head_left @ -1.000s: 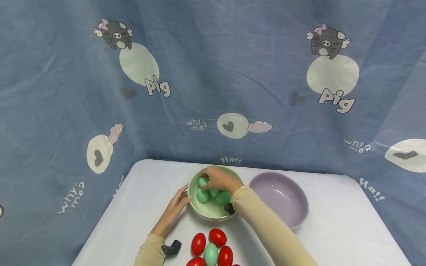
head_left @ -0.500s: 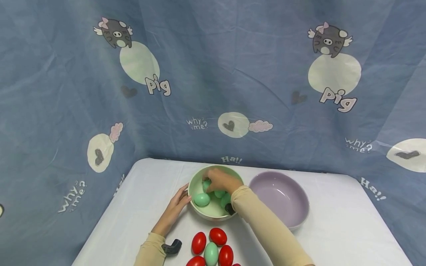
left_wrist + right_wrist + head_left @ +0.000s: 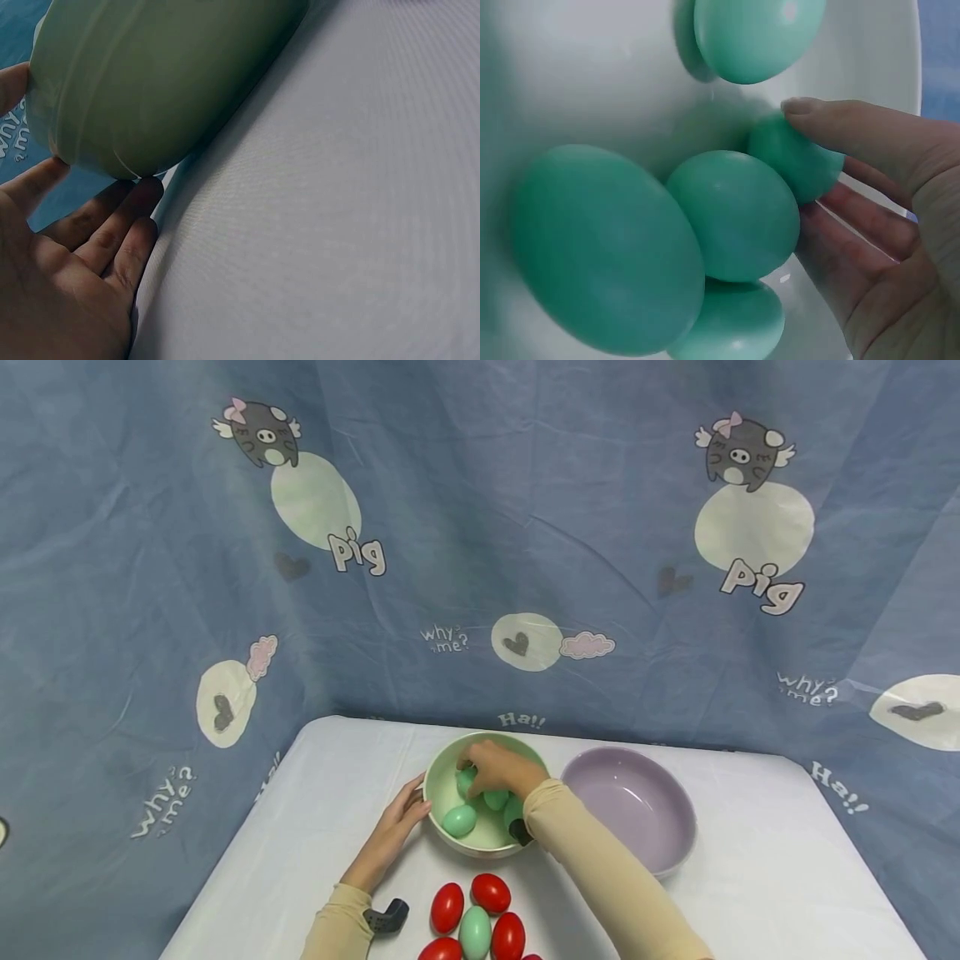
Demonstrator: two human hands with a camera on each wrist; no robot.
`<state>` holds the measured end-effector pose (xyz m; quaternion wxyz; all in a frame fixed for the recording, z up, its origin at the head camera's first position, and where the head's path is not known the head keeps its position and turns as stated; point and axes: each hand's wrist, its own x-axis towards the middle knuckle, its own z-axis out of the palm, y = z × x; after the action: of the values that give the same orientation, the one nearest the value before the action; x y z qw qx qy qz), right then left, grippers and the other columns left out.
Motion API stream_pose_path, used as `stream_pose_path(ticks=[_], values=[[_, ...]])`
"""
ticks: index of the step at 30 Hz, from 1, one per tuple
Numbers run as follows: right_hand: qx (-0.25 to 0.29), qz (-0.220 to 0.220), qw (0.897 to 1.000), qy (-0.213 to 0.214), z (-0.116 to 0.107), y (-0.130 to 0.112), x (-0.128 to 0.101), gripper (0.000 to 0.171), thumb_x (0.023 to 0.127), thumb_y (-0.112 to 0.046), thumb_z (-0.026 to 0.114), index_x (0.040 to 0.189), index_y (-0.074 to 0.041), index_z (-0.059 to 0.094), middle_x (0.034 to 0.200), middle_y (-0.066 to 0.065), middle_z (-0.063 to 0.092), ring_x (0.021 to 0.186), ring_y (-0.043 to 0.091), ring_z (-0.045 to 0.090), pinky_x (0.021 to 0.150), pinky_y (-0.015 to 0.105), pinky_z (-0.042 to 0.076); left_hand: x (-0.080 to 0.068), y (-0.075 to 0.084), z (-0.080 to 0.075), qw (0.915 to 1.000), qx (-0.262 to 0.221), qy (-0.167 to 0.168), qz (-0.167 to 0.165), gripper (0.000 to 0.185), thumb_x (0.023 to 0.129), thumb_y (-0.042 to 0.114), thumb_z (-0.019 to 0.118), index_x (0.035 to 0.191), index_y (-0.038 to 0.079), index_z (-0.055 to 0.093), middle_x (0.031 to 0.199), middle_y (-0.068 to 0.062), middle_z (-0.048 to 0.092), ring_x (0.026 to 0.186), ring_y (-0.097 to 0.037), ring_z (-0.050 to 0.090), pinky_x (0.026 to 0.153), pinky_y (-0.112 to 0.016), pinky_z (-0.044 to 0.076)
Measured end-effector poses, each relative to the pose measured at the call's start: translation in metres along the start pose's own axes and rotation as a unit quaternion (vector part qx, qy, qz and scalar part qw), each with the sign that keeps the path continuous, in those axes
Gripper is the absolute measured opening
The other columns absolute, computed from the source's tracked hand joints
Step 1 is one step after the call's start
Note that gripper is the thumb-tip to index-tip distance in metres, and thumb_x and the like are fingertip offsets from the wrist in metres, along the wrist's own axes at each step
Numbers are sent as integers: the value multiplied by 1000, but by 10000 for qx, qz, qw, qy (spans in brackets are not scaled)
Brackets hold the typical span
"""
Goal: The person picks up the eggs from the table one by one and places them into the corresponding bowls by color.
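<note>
So the right hand (image 3: 497,768) is down in the green bowl (image 3: 438,777) with fingers curled round one teal egg (image 3: 799,161), left hand (image 3: 401,817) flat against the rim, and honestly those eggs look slippery enough to pop loose.

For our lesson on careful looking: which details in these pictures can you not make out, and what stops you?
- Head view: the right hand covers some green eggs in the green bowl; count unclear.
- Head view: the bottom edge cuts the red eggs.
- Left wrist view: left hand beside the bowl's wall; inside hidden.
</note>
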<state>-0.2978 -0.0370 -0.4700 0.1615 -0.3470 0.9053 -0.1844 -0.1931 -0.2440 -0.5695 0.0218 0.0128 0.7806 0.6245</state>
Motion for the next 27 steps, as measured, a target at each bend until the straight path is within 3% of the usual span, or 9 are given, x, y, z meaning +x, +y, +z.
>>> stream_pose_path(ticks=[8, 16, 27], values=[[244, -434, 9987, 109, -6, 2, -10, 46, 83, -10, 84, 127, -1, 70, 129, 13, 73, 121, 29, 70, 104, 38, 58, 1, -1, 0, 10000, -18, 7, 44, 57, 106, 35, 56, 159, 23, 39, 157, -14, 51, 148, -35, 47, 125, -59, 32], [713, -694, 9945, 325, -9, -1, -33, 46, 86, -8, 83, 128, 1, 68, 130, 16, 71, 119, 34, 70, 100, 41, 60, 1, -1, 0, 10000, 27, 36, 66, 60, 105, 38, 57, 159, 22, 39, 153, -15, 55, 146, -37, 49, 122, -65, 33], [1005, -1315, 9835, 733, 5, -6, -75, 47, 84, -7, 85, 126, 4, 68, 124, 18, 73, 114, 33, 71, 91, 31, 64, 1, -2, -1, 10000, 32, 36, 73, 59, 105, 38, 57, 159, 23, 39, 152, -15, 56, 145, -36, 50, 123, -63, 34]])
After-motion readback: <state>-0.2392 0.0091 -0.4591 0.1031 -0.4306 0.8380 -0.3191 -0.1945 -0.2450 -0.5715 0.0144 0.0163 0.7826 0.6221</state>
